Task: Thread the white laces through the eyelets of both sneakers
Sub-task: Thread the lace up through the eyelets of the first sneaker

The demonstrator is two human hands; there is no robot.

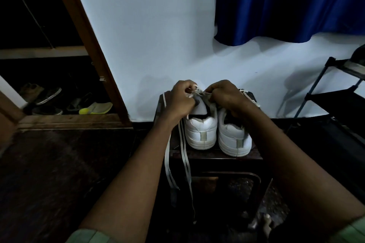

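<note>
Two white sneakers stand side by side on a small dark table (215,154), heels toward me: the left sneaker (200,132) and the right sneaker (234,138). My left hand (182,97) and my right hand (225,94) are both over the front of the left sneaker, each pinching a stretch of white lace (199,92) between them. Long loose ends of a white lace (184,163) hang down over the table's near left edge. Another white lace (249,96) lies across the right sneaker behind my right hand. The eyelets are hidden by my hands.
A pale wall stands right behind the table, with a blue curtain (286,6) above right. A black metal rack (335,96) is at the right. At left, a wooden cupboard frame (94,49) holds several shoes (94,107) on its floor. The floor is dark.
</note>
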